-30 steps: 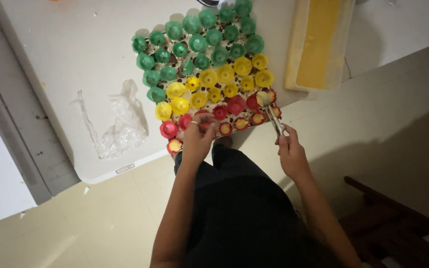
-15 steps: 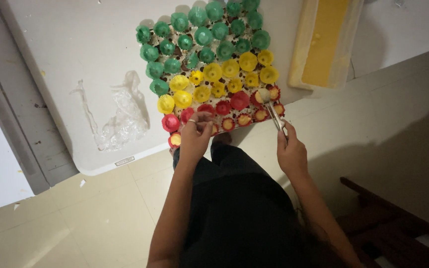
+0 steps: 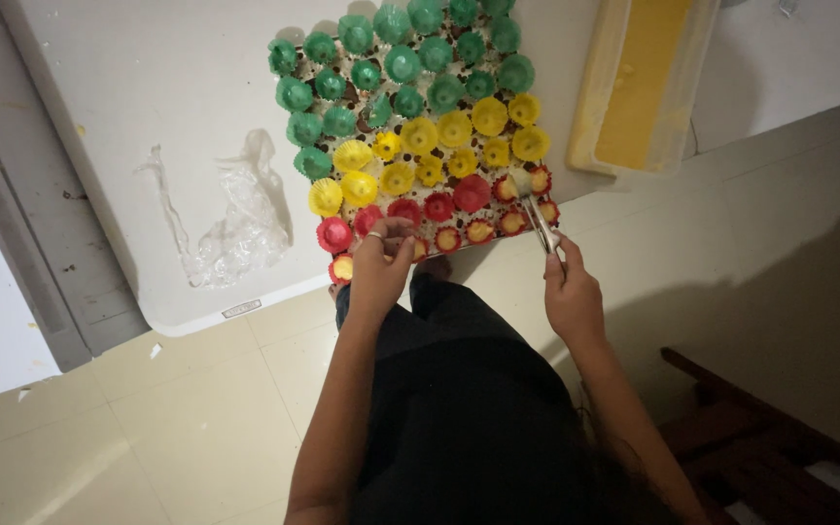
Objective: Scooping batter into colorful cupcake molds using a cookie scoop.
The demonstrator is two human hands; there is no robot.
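Your right hand [image 3: 572, 297] grips a metal scoop [image 3: 535, 209] over a red paper cup [image 3: 537, 182] (near the tray's front edge), and batter could drip; your left hand [image 3: 379, 267] pinches another red cup [image 3: 396, 243], which could crumple

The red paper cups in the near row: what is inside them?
Several red cups near the spoon in the right hand show pale yellow filling; others look empty. The left hand covers some cups, so their insides stay unseen.
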